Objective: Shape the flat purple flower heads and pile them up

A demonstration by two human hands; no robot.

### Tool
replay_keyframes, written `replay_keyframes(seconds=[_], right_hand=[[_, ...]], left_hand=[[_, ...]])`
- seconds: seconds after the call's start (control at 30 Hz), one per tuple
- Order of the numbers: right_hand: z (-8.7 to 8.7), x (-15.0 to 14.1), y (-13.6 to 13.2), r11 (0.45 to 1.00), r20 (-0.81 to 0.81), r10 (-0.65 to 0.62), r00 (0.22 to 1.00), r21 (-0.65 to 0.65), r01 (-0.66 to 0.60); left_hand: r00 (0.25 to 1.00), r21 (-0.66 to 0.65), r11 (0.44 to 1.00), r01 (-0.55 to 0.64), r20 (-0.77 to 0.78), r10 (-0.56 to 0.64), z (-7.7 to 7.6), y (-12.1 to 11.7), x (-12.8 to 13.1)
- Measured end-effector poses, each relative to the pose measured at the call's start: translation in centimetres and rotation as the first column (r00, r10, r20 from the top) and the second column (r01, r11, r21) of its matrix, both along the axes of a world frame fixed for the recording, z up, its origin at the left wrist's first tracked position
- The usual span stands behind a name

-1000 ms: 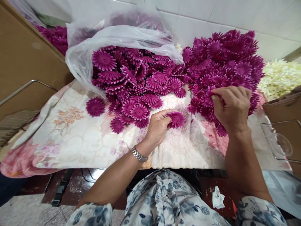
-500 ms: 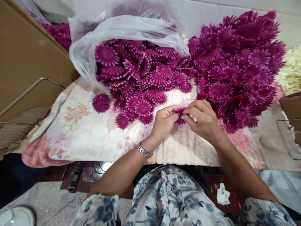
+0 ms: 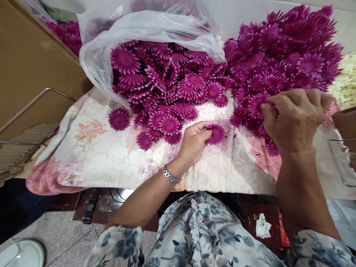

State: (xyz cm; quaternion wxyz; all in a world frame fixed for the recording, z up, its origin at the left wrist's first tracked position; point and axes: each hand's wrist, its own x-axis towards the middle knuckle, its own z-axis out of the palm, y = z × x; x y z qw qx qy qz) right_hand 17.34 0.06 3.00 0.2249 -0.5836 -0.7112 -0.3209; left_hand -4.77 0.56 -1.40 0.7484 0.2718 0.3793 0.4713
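My left hand (image 3: 194, 144) pinches a magenta artificial flower head (image 3: 217, 134) by its edge, between thumb and fingers, just above the floral cloth (image 3: 236, 174). Over at the right pile of magenta flower heads (image 3: 289, 55), my right hand (image 3: 297, 118) has its thumb and forefinger closed on the rim of another flower head (image 3: 256, 105). The other fingers of that hand are curled, and the back of the hand hides part of the pile. A second heap of magenta flower heads (image 3: 169, 126) spills toward me, left of centre.
A clear plastic bag (image 3: 96, 59) lies open around the left heap. One loose flower head (image 3: 119, 119) sits apart on the cloth. Cardboard boxes (image 3: 36, 48) with wire frames flank the left side, and cream blossoms (image 3: 346, 79) lie at far right.
My right hand has left the flower head in my left hand and moved right to the pile, taking hold of another. My left hand stays in place with its flower head.
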Motion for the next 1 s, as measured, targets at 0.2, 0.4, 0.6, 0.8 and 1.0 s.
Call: replay_keyframes(seconds=[0.2, 0.4, 0.6, 0.8, 1.0], right_hand=[[-1.1, -3.5, -0.9, 0.937, -0.176, 0.295, 0.939, -0.138, -0.32], [-4.1, -7.8, -1.4, 0.866, -0.299, 0.402, 0.865, -0.184, -0.466], [-3.2, -7.2, -1.5, 0.835, -0.494, 0.452, 0.743, -0.059, -0.547], [-0.8, -3.1, -0.1, 0.972, -0.252, 0.235, 0.939, 0.031, -0.234], [0.2, 0.4, 0.9, 0.986, -0.127, 0.01, 0.992, -0.161, -0.031]], left_hand=[[0.998, -0.031, 0.998, 0.055, 0.031, -0.054, -0.2, 0.0, -0.2], [0.993, -0.062, 0.994, 0.09, 0.08, -0.085, -0.3, 0.0, -0.1], [0.996, -0.052, 0.996, 0.078, 0.049, -0.076, 0.0, 0.0, -0.2], [0.998, -0.113, 0.993, 0.016, -0.061, -0.023, 0.7, 0.0, -0.3], [0.999, -0.127, 0.99, 0.054, 0.009, -0.054, 1.1, -0.1, -0.2]])
